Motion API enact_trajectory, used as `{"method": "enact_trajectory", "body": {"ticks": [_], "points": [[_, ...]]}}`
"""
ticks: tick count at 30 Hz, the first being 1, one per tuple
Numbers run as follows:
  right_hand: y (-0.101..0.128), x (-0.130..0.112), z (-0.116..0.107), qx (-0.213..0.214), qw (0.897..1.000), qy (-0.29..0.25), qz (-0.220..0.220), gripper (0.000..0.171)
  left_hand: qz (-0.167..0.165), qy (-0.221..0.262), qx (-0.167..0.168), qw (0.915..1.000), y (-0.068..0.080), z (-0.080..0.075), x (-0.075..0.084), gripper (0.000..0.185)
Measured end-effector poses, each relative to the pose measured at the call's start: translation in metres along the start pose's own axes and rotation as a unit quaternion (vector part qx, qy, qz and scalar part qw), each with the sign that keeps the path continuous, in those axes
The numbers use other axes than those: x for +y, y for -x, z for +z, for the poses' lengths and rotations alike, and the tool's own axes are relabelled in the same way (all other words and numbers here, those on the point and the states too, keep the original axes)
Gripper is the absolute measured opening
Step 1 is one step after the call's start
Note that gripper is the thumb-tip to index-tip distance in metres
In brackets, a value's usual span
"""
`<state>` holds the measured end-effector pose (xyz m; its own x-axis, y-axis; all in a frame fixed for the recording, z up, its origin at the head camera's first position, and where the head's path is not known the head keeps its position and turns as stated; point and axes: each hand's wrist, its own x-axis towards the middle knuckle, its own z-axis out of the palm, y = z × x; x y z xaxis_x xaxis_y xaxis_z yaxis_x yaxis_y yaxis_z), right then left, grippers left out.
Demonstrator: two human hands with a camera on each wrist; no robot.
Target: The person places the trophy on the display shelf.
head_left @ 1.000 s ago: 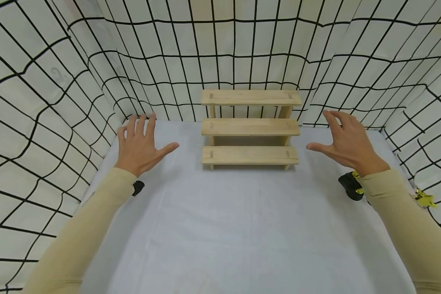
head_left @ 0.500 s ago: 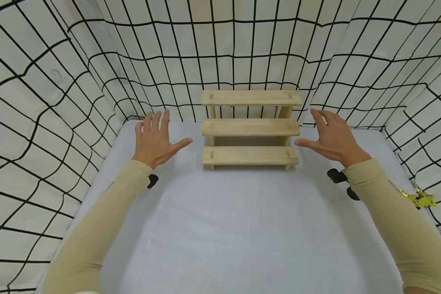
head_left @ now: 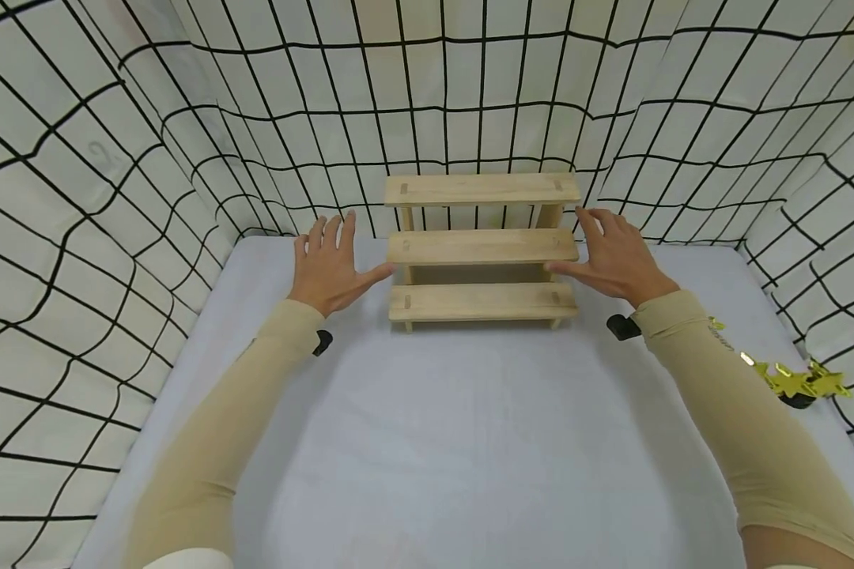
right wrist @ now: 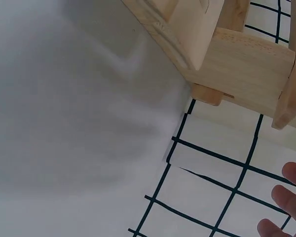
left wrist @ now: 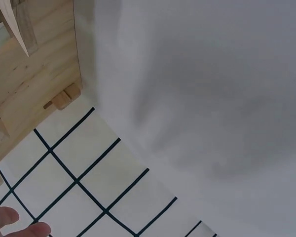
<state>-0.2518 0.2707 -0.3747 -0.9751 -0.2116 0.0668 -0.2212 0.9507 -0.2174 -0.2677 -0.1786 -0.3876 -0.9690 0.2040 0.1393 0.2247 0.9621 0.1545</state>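
1. Head view: the left hand [head_left: 330,269] is spread flat with fingers straight and apart, its thumb tip at the left end of the wooden step shelf [head_left: 481,246], about level with the middle tread. It holds nothing.
2. The right hand [head_left: 614,261] mirrors it on the other side, fingers straight and relaxed, thumb reaching to the right end of the same middle tread. Whether either thumb truly touches the wood or stops just short is hard to tell from here.
3. The shelf stands upright on the pale table cover [head_left: 470,427], at the far middle, three treads rising toward the grid-patterned backdrop [head_left: 470,95] just behind it.
4. In the wrist views only fingertips show: the left ones [left wrist: 19,224] and the right ones [right wrist: 286,202] hang over the backdrop, near the shelf's back feet.
5. A string of gold stars [head_left: 797,379] lies by the right sleeve [head_left: 740,395], well apart from the shelf.
6. Risk, as I judge it: squeezing only with thumbs on the tread ends could let the shelf slip or tilt backward into the loose backdrop; uneven pressure from one side would skew it on the cloth.
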Motion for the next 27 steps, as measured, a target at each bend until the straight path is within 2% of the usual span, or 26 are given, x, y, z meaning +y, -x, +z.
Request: {"method": "enact_trajectory", "body": {"ticks": [7, 12, 20, 27], "points": [[-0.015, -0.005, 0.013, 0.005, 1.0, 0.005, -0.012, 0.116, 0.002, 0.011, -0.005, 0.9999, -0.011, 0.007, 0.01, 0.121], [-0.023, -0.009, 0.019, -0.005, 1.0, -0.003, -0.005, 0.118, 0.009, 0.017, -0.005, 0.9998, -0.017, 0.012, 0.016, 0.119], [-0.027, -0.012, 0.026, -0.015, 1.0, -0.011, 0.007, 0.12, 0.025, 0.026, -0.003, 0.9994, -0.024, 0.018, 0.026, 0.115], [-0.028, -0.013, 0.031, -0.006, 1.0, -0.024, 0.002, 0.112, 0.023, 0.014, 0.006, 0.9996, -0.028, 0.024, 0.032, 0.114]]}}
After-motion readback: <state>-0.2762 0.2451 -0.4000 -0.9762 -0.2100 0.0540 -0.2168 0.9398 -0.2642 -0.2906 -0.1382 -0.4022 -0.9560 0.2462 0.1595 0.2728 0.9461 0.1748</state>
